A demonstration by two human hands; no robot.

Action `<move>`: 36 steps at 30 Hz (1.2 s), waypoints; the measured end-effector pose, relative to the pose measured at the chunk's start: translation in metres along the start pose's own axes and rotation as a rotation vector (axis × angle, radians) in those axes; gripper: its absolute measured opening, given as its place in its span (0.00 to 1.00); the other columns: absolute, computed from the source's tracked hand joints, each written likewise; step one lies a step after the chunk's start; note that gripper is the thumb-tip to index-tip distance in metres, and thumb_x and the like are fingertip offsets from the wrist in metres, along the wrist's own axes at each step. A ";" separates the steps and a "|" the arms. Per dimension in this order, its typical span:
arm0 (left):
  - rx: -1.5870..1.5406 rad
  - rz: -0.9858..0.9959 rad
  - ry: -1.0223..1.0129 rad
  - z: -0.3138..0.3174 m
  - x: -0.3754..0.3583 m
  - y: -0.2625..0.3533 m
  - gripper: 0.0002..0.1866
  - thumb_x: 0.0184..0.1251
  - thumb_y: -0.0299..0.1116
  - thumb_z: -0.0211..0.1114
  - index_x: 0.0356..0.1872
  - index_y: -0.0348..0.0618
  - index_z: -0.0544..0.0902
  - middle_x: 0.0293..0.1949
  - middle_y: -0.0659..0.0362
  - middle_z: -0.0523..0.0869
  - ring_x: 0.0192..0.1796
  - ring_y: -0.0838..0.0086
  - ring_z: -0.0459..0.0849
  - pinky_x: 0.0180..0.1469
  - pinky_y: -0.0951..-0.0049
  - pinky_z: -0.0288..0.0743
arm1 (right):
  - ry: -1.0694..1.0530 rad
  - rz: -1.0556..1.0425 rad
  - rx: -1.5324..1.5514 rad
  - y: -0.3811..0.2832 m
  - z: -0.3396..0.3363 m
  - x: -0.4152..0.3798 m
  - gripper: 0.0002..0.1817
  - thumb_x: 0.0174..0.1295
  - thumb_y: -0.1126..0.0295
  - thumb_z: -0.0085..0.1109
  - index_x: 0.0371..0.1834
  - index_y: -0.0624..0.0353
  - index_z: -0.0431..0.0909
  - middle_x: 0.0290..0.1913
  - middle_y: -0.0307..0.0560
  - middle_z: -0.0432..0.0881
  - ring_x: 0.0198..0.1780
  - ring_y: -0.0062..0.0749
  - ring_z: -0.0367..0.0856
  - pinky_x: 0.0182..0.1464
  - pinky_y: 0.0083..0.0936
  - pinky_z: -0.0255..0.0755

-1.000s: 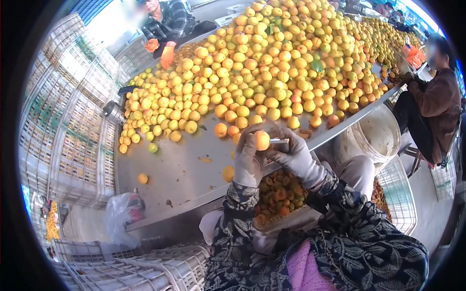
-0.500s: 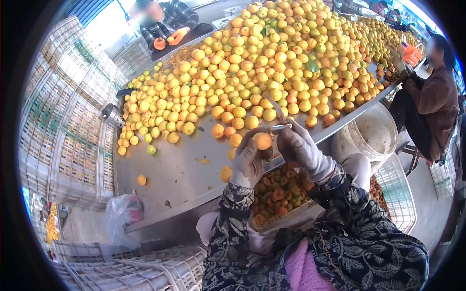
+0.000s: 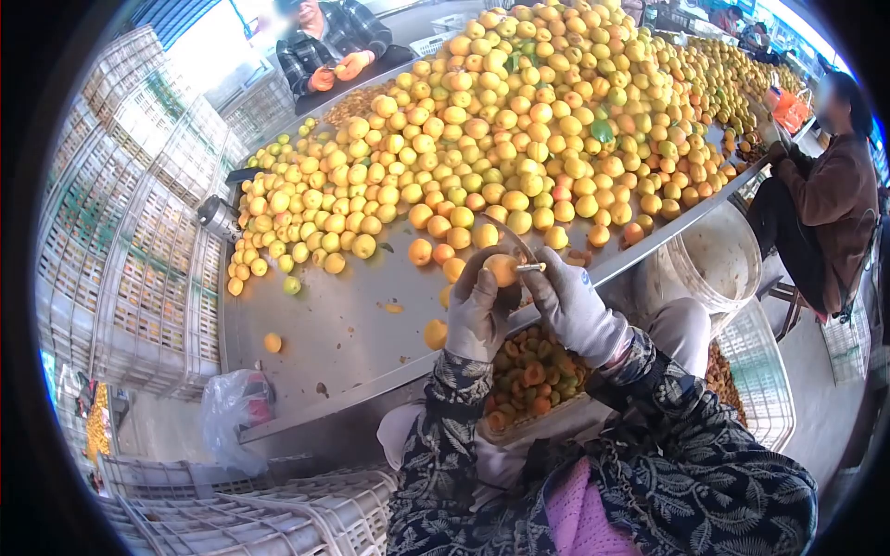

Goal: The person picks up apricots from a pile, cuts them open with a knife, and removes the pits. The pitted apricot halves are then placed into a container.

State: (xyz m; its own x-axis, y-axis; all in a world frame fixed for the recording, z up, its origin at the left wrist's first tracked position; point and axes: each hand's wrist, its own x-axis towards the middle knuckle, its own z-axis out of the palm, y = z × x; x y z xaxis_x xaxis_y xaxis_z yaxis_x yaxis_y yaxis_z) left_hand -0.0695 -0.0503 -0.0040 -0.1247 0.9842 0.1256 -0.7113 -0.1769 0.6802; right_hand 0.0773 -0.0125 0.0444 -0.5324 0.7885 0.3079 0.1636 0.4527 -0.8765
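A yellow-orange apricot (image 3: 502, 270) is pinched in the fingers of my gloved left hand (image 3: 475, 313), just past the table's front edge. My right hand (image 3: 582, 313), gloved too, is closed on a small knife (image 3: 510, 233). Its curved blade points up and left over the apricot, and the metal collar of the handle sits right beside the fruit. Below my hands, a crate of cut apricots (image 3: 533, 375) rests by my lap. Whole apricots (image 3: 445, 218) lie close beyond my fingers.
A big heap of apricots (image 3: 556, 120) covers much of the metal table (image 3: 320, 343). White crates (image 3: 139, 250) are stacked on the left. To the right stand a white bucket (image 3: 718, 255) and a seated person (image 3: 830, 195). Another person (image 3: 334, 42) works across the table.
My right hand has moved left, bringing the knife closer against the apricot. The left hand holds the fruit in nearly the same place. The person across has raised their hands slightly.
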 end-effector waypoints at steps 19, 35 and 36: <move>0.174 0.049 0.314 -0.017 0.009 -0.015 0.12 0.73 0.38 0.60 0.43 0.39 0.80 0.37 0.61 0.84 0.34 0.81 0.80 0.35 0.78 0.76 | -0.031 -0.091 -0.658 0.023 0.019 0.018 0.10 0.66 0.65 0.53 0.39 0.60 0.66 0.27 0.57 0.80 0.33 0.58 0.81 0.32 0.46 0.73; -0.392 0.053 0.009 -0.012 0.014 -0.024 0.27 0.70 0.51 0.60 0.59 0.39 0.71 0.51 0.52 0.82 0.49 0.63 0.84 0.52 0.63 0.82 | -0.034 0.038 -0.162 0.028 0.018 -0.013 0.19 0.70 0.64 0.50 0.60 0.62 0.68 0.35 0.62 0.82 0.41 0.59 0.82 0.40 0.41 0.75; -0.394 0.055 0.008 -0.013 0.013 -0.024 0.27 0.70 0.51 0.60 0.59 0.39 0.71 0.51 0.52 0.82 0.49 0.63 0.84 0.52 0.63 0.82 | -0.017 0.037 -0.175 0.028 0.019 -0.014 0.17 0.71 0.64 0.50 0.56 0.64 0.69 0.36 0.60 0.83 0.42 0.56 0.84 0.41 0.36 0.75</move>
State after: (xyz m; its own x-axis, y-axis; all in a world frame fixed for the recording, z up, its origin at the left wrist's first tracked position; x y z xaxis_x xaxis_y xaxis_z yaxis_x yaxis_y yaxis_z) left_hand -0.0629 -0.0336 -0.0278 -0.1741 0.9737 0.1469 -0.9141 -0.2153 0.3435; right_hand 0.0734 -0.0188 0.0086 -0.5374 0.7992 0.2692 0.3241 0.4905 -0.8089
